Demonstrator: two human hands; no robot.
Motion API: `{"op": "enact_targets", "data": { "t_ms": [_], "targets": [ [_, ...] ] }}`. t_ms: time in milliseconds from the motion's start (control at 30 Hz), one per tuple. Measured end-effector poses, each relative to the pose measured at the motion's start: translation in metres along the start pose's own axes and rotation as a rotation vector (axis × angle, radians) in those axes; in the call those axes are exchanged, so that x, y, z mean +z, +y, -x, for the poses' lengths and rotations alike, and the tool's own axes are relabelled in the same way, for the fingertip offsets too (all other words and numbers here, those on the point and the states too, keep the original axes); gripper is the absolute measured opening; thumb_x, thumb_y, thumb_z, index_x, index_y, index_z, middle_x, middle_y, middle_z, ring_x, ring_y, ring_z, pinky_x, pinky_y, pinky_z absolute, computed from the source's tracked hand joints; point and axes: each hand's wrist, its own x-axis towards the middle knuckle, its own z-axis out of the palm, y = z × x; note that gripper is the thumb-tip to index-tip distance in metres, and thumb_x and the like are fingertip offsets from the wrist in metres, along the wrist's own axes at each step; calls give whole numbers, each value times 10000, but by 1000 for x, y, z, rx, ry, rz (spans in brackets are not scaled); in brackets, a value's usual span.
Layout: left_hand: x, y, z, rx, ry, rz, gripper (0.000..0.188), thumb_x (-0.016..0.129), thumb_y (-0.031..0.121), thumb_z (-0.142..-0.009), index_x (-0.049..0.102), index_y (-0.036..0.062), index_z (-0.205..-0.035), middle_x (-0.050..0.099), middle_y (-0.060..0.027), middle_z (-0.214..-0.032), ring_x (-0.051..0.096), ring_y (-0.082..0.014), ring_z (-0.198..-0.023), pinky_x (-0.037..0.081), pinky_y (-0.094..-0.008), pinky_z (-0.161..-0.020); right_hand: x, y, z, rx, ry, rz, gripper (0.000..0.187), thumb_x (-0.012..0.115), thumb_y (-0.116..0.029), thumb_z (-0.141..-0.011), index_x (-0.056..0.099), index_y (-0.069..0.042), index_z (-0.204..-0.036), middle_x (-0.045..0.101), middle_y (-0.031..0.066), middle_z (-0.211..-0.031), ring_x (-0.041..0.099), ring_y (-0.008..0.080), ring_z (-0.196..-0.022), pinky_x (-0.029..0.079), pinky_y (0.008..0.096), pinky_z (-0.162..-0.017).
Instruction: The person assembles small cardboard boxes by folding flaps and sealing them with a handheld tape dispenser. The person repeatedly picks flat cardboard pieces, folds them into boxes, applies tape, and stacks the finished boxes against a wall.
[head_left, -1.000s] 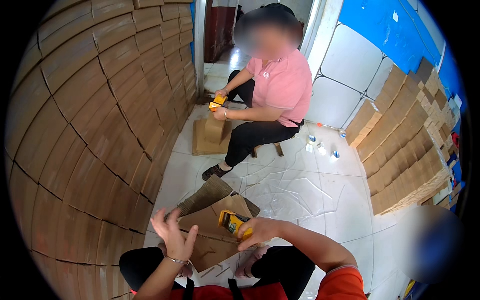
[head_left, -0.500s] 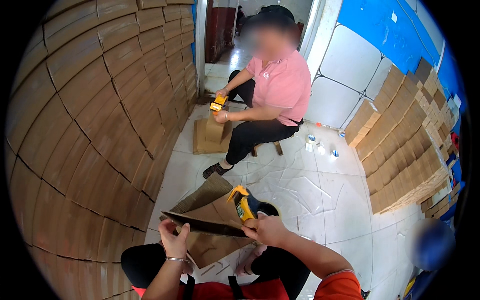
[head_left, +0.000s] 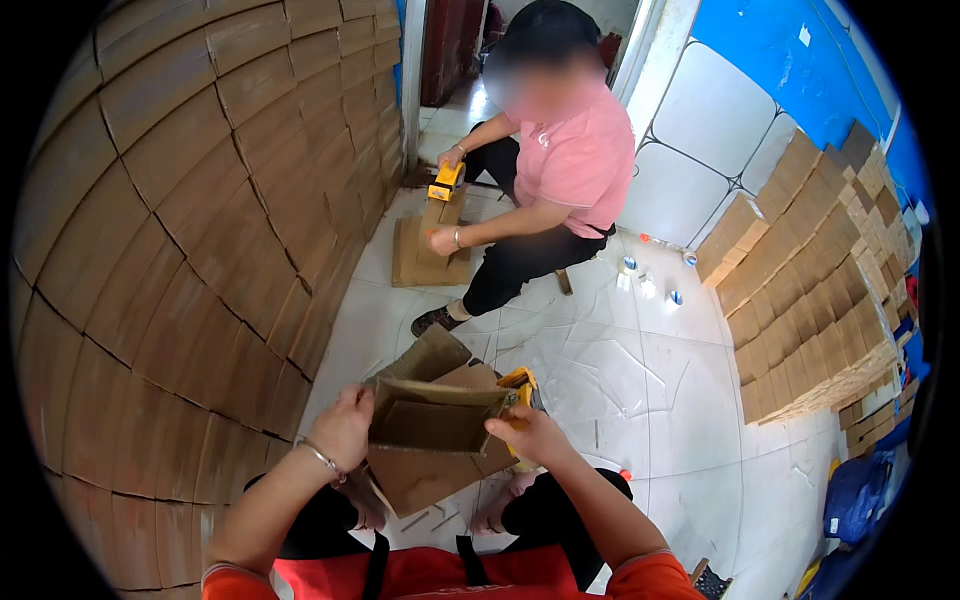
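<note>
An open cardboard box [head_left: 430, 428], its hollow inside facing up toward me, is held between my hands above the floor. My left hand [head_left: 343, 428] grips its left end, with a bracelet on the wrist. At the box's right end, the fingers of my right hand [head_left: 530, 436] are closed on the edge. A yellow tape dispenser [head_left: 523, 380] shows just behind that end, partly hidden by the box and my right hand; whether my fingers also hold it, I cannot tell. Beneath the box lies a flat brown cardboard piece [head_left: 425, 485], with a folded cardboard piece [head_left: 435, 350] beyond it.
A tall wall of stacked cartons [head_left: 170, 290] rises at the left. Opposite me sits a person in a pink shirt [head_left: 575, 150], holding another yellow tape dispenser [head_left: 445, 182] over a carton. More stacked boxes [head_left: 810, 300] and tape rolls [head_left: 676, 298] are at the right.
My right hand has turned the yellow tape dispenser down behind the box and now grips the box edge. The flattened box has opened out, tilting its inside toward me. The other person's dispenser has moved.
</note>
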Motion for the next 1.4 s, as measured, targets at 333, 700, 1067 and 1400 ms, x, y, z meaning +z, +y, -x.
{"op": "enact_targets", "data": {
  "t_ms": [333,700,1067,1400],
  "targets": [
    [6,-7,-40,-12,-204,-4,519,564,49,-812,440,-77,-1300,574,-287,-1158,614,-417,-1016,501,-454,-904,36,11,-41,-6,-95,186,957,601,-772,-740,518,-26,-1333,656,254,-1154,632,387,-1088,482,415,-926],
    [11,-12,-42,-172,3,517,1133,911,491,-551,344,64,-1434,489,-164,-1275,499,-345,-1180,453,-417,-986,47,-5,-32,228,-145,-19,807,495,-702,-864,547,2,-1255,653,229,-1176,616,362,-1128,448,386,-957],
    [89,-28,-48,-106,564,566,885,893,375,-651,364,83,-1298,412,-161,-1243,507,-334,-1125,474,-417,-944,7,-7,-48,373,-247,-515,812,229,-792,-907,594,-75,-1018,628,95,-864,646,210,-732,547,323,-642],
    [89,-28,-55,-346,448,862,388,637,245,-901,473,68,-1205,494,-154,-1172,560,-299,-1063,459,-356,-950,8,-19,-34,292,-256,-583,505,565,-495,-891,577,-52,-1134,603,96,-1052,615,201,-930,550,336,-727]
  ]
}}
